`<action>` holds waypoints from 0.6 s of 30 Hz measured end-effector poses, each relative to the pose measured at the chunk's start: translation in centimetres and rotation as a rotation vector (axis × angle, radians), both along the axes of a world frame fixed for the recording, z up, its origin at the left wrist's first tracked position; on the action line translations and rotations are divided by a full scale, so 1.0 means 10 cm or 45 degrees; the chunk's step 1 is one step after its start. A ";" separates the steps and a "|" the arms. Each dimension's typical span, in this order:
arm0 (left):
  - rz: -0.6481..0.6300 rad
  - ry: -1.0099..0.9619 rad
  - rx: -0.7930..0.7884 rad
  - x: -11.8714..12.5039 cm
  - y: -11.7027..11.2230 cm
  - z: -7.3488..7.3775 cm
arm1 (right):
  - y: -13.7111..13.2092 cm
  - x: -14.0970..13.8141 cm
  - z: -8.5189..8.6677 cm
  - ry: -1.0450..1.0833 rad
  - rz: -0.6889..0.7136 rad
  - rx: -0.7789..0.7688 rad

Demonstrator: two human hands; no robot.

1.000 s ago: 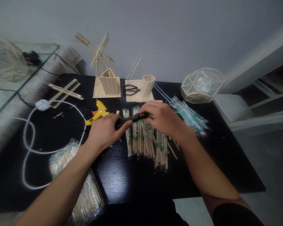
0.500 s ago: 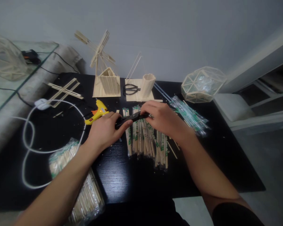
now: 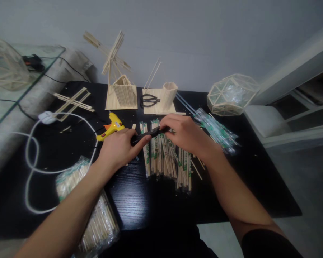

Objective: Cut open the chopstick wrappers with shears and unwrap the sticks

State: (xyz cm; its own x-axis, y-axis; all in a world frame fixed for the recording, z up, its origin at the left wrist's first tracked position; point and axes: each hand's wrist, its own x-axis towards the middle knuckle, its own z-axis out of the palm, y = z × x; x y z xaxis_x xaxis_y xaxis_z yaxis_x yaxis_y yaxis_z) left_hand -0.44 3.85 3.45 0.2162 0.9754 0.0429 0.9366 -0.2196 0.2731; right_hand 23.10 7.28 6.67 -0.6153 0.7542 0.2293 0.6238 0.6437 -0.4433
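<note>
Between both hands, above the table's middle, stretches a long, narrow black object [image 3: 151, 134] whose kind I cannot make out. My left hand [image 3: 120, 145] is closed around its left end, the thumb lying along the near side. My right hand [image 3: 181, 130] pinches its right end with bent fingers. Under and in front of it lie several paper-wrapped bundles of chopsticks [image 3: 163, 157] with green print. Just beyond my left hand rests a yellow glue gun [image 3: 113, 127], partly hidden by it.
Stick-built models stand at the back: a windmill [image 3: 125, 95], a cup-like holder [image 3: 169, 96] and a faceted frame [image 3: 230, 96]. Clear-wrapped packs [image 3: 218, 130] lie right, a large chopstick pack [image 3: 99, 225] front left. A white cable [image 3: 29, 172] loops left near crossed sticks [image 3: 72, 102].
The black object has turned slightly between my fingers, and its right end sits a little higher. Both hands keep hold of it in nearly the same place. The view has shifted slightly.
</note>
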 end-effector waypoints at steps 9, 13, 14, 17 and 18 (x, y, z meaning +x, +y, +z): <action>-0.003 -0.014 -0.024 0.03 -0.01 -0.03 | 0.00 0.01 0.00 -0.028 -0.027 -0.044; 0.020 0.042 -0.032 0.03 -0.01 -0.04 | 0.00 0.00 0.00 -0.020 -0.034 -0.031; 0.010 0.042 -0.035 0.03 -0.01 -0.04 | 0.00 0.00 0.01 -0.022 -0.031 -0.029; -0.003 0.042 -0.030 0.03 -0.01 -0.04 | -0.01 0.00 0.02 -0.044 -0.031 -0.043; 0.001 0.049 -0.020 0.03 -0.01 -0.04 | -0.01 0.00 0.02 -0.048 -0.036 -0.045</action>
